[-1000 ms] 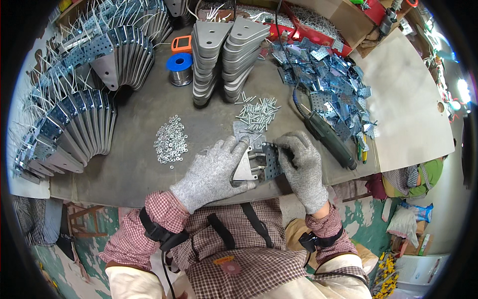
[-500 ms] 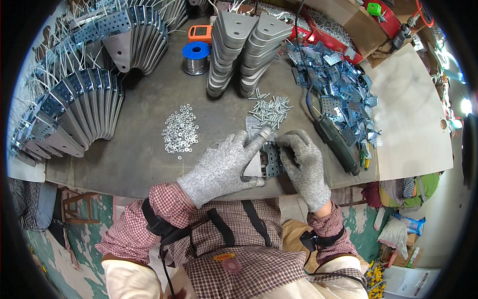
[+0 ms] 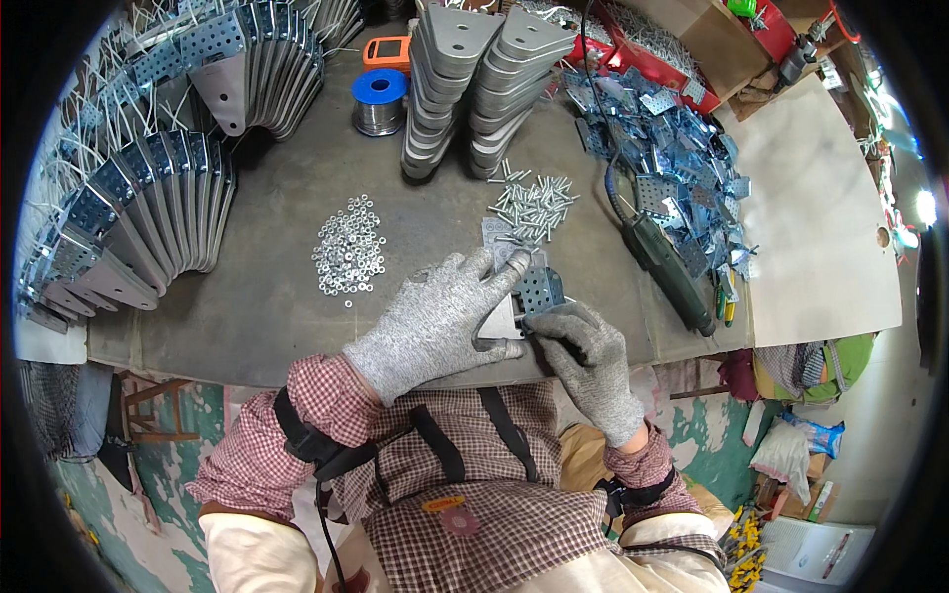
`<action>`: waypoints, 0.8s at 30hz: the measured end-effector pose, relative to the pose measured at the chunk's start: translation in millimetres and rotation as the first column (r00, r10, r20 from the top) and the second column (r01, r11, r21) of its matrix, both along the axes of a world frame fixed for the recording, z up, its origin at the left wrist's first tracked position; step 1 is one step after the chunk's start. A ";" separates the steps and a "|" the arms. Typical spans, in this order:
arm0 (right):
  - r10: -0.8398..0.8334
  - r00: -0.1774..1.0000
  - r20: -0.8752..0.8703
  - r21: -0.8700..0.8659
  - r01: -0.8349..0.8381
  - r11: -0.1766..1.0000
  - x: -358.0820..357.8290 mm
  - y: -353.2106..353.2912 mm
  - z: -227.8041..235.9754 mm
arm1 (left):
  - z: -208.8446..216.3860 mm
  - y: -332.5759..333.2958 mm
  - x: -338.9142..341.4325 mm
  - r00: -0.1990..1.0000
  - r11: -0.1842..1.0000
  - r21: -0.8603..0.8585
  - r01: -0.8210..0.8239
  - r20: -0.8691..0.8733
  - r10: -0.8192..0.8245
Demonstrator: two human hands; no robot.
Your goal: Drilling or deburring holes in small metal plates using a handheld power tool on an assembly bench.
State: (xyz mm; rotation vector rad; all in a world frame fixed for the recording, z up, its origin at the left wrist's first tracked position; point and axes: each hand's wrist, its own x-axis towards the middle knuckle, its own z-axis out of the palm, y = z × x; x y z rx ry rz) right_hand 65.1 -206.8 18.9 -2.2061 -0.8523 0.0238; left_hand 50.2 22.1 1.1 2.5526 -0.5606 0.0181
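My left hand (image 3: 430, 318), in a grey knit glove, grips a flat grey metal plate (image 3: 497, 323) with a blue perforated bracket (image 3: 540, 291) against it, just above the table's front edge. Its thumb and fingers clasp the pair from the left. My right hand (image 3: 587, 364), gloved too, has its thumb and index fingertip together at the bracket's lower corner; anything between them is too small to make out. Directly beyond lies a pile of screws (image 3: 535, 209). Farther left, a patch of small nuts (image 3: 349, 247) is spread on the table.
Finished-looking perforated plates with white wires (image 3: 158, 212) stand in rows at left. Two stacks of grey plates (image 3: 457, 61), a solder spool (image 3: 380, 103) and an orange meter (image 3: 386, 52) are at the back. A corded power screwdriver (image 3: 667, 269) lies right, beside heaped blue brackets (image 3: 682, 168).
My right hand has moved down from the bracket's upper right side to its lower corner. My left hand keeps its grip on the plate and bracket. The whole view has shifted slightly.
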 end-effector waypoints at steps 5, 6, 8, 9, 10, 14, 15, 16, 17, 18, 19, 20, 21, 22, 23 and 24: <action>-0.028 0.999 -0.037 0.089 0.031 0.996 -2.6 0.3 -4.6 | 3.8 1.5 1.0 1.000 1.000 0.000 0.012 -0.022 -0.012; -0.054 0.996 -0.076 0.128 0.064 0.990 -2.8 -2.7 -8.1 | 3.6 1.3 0.8 1.000 1.000 -0.008 0.013 -0.020 -0.013; -0.063 0.994 -0.092 0.156 0.077 0.985 -1.9 -4.2 -12.0 | 3.1 -0.1 1.6 1.000 1.000 0.009 0.003 -0.012 -0.003; -0.048 0.996 -0.073 0.147 0.058 0.987 -1.5 -2.2 -14.8 | 2.1 -0.5 1.6 1.000 1.000 0.018 0.000 -0.012 0.000; -0.033 0.998 -0.053 0.139 0.040 0.990 -1.9 0.0 -16.8 | 1.5 -0.8 1.3 1.000 1.000 0.024 -0.001 -0.007 0.001; -0.020 0.995 -0.100 0.143 0.035 0.989 -9.3 8.1 -11.4 | 0.9 0.5 -0.3 1.000 1.000 0.023 -0.011 0.028 0.011; -0.065 0.995 -0.079 0.159 0.077 0.984 -9.1 5.7 -12.1 | 1.2 0.7 0.1 0.999 1.000 0.018 -0.012 0.040 0.011; -0.110 0.992 -0.060 0.177 0.119 0.977 -8.6 1.3 -13.7 | 2.5 -0.1 0.6 1.000 1.000 0.026 -0.008 0.018 0.008; -0.155 0.987 -0.041 0.195 0.160 0.968 -8.4 -1.6 -14.6 | 4.5 -1.4 1.1 1.000 0.999 0.034 -0.005 -0.004 0.005; -0.173 0.983 -0.064 0.180 0.182 0.967 -9.1 -2.8 -14.9 | 5.6 -2.5 1.0 1.000 0.999 0.042 -0.003 -0.029 0.005; -0.191 0.978 -0.087 0.164 0.204 0.965 -9.7 -3.9 -15.0 | 5.8 -3.0 0.9 1.000 0.999 0.038 -0.005 -0.020 0.006; -0.210 0.971 -0.110 0.147 0.225 0.963 -10.1 -4.8 -15.0 | 5.7 -3.4 0.9 1.000 0.999 0.035 -0.006 -0.012 0.007; -0.173 0.980 -0.097 0.157 0.187 0.970 -10.6 -3.1 -14.8 | 5.8 -3.3 1.1 1.000 0.999 0.032 -0.006 -0.001 0.007; -0.137 0.987 -0.082 0.166 0.149 0.975 -11.2 0.1 -14.5 | 4.8 -2.9 1.2 1.000 1.000 0.029 -0.009 0.016 0.008; -0.100 0.993 -0.068 0.174 0.111 0.978 -11.5 2.1 -14.2 | 3.3 -2.2 1.4 0.999 1.000 0.026 -0.011 0.034 0.010; -0.093 0.993 -0.074 0.198 0.106 0.974 -11.1 2.7 -15.3 | 2.2 -1.7 1.4 0.999 1.000 0.023 -0.012 0.051 0.011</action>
